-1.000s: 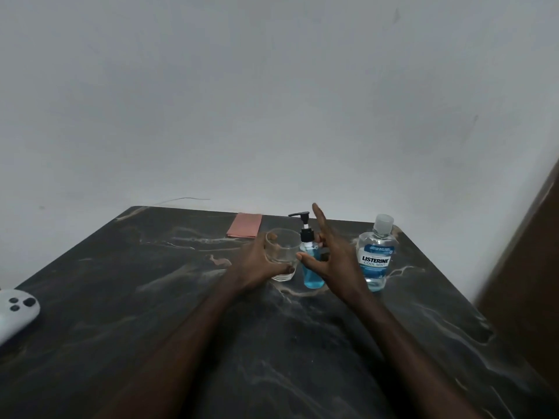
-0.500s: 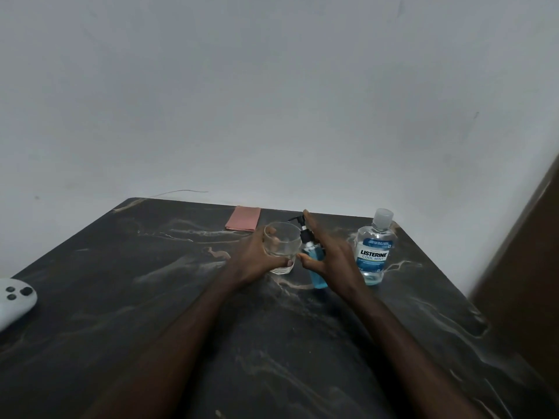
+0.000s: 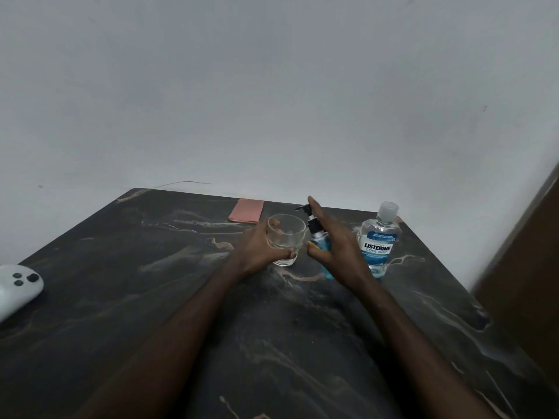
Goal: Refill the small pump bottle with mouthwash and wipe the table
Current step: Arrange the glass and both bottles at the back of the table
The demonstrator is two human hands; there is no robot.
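A small pump bottle (image 3: 318,241) with blue liquid and a black pump head stands near the table's far edge. My right hand (image 3: 335,249) is curved around its right side, thumb at its front, fingers stretched up past the pump; a firm grip cannot be told. My left hand (image 3: 257,247) is wrapped around an empty clear glass (image 3: 287,237) just left of the bottle. A Listerine mouthwash bottle (image 3: 379,240), capped and partly full, stands to the right. A folded pink cloth (image 3: 246,210) lies at the far edge.
The dark marble table (image 3: 181,297) ends against a white wall. A white game controller (image 3: 18,285) lies at the left edge. A brown wooden panel (image 3: 526,282) rises beside the table's right side.
The view shifted slightly. My right hand's fingers have stretched upward again beside the pump. My left hand stays on the glass.
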